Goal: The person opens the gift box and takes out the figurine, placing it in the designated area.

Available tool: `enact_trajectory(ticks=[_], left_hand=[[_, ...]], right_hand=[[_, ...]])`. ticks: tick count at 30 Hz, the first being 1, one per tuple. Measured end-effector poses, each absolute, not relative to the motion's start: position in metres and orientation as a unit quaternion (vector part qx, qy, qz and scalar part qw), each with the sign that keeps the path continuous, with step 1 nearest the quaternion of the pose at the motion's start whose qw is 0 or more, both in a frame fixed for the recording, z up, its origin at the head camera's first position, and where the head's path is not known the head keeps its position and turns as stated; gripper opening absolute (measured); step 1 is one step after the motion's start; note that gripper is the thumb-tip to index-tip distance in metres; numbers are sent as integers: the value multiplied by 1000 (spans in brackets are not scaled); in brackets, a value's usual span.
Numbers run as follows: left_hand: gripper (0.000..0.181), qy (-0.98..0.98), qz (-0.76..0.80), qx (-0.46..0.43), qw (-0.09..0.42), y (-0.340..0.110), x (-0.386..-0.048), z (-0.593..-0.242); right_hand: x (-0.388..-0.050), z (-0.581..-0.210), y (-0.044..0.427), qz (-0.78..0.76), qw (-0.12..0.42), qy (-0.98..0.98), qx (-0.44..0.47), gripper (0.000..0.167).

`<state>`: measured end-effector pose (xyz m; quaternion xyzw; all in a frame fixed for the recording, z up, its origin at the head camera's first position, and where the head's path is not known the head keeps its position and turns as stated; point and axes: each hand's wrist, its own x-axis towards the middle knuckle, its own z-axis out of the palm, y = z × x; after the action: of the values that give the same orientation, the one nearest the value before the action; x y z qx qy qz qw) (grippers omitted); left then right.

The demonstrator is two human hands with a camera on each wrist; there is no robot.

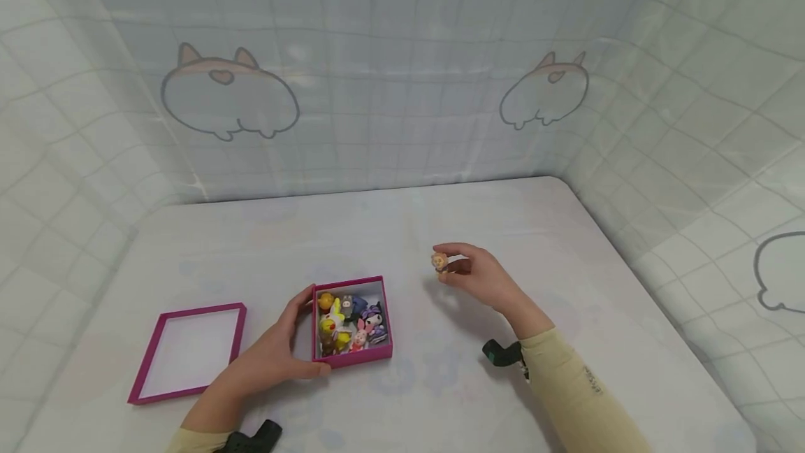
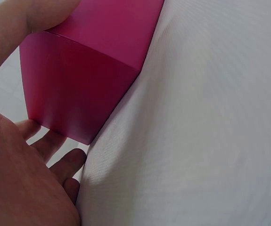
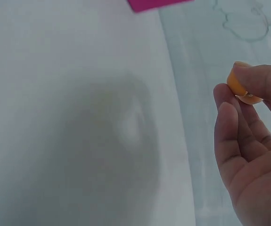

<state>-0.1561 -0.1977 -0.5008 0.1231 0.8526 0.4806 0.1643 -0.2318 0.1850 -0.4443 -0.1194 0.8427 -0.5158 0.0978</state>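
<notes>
A magenta box (image 1: 360, 358) without its cover sits on the table, packed with several small toy figurines (image 1: 351, 324), yellow, purple, pink and grey among them. My left hand (image 1: 270, 355) holds the box by its left side. The thumb lies against the front wall and the fingers reach to the far side; in the left wrist view the box (image 2: 74, 89) is between them. To the right, above the table, my right hand (image 1: 484, 278) pinches a small orange figurine (image 1: 439, 262) between thumb and fingers. Most of this figurine (image 3: 237, 84) is covered by the fingers in the right wrist view.
Left of the box lies its lid (image 1: 157, 341), magenta-rimmed with the white inside facing up, partly behind my left forearm. A pale cloth covers the table (image 1: 352, 236). White grid-patterned curtains (image 1: 390, 103) with animal drawings stand behind and at both sides.
</notes>
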Motion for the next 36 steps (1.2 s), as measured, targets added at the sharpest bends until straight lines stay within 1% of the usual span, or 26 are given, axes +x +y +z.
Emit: enact_trajectory(ticks=[8, 15, 29, 36], left_hand=[[127, 854, 478, 123, 165, -198, -156, -500], [127, 855, 473, 123, 172, -201, -156, -500], [129, 865, 459, 118, 167, -208, -153, -498], [128, 862, 460, 117, 179, -210, -154, -498]], right_hand=[[-237, -444, 221, -466, 61, 878, -87, 49], [-239, -445, 241, -455, 50, 887, -64, 49], [-253, -442, 271, -445, 47, 894, -23, 51], [-262, -449, 297, -428, 50, 902, -10, 51]])
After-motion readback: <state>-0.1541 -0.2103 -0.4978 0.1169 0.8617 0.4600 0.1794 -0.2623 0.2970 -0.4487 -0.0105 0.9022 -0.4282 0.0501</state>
